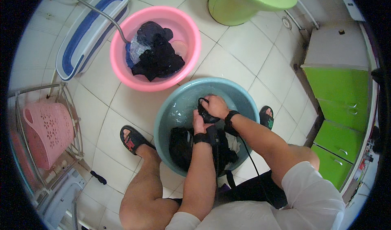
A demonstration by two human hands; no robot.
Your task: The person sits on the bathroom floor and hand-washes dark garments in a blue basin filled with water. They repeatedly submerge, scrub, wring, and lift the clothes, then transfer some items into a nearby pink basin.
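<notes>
- We had our left hand (199,124) and our right hand (218,107) close together; both gripped a bunched-up black cloth (207,115), with the cloth squeezed between them;
- We held that black cloth inside a big round blue-green plastic basin (170,107), near the middle of it;
- We had more dark clothes (180,146) lying in the basin, just below our hands; a pale grey cloth (233,143) peeked out on the right side;
- We wore a black strap (201,138) on our left wrist, and another black band (231,117) on our right;
- We had one foot on each side of the basin, in black open-toed slippers (140,141);
- We saw a round pink plastic basin (192,42) just past ours; a heap of dark clothes (159,56) sat in it, and a bendy grey hose (102,14) reached down to the heap;
- We had a long white and blue plastic tub (77,34) to the left, and a shiny green toilet (228,6) farther ahead; all around was a floor of pale square tiles (244,46).
</notes>
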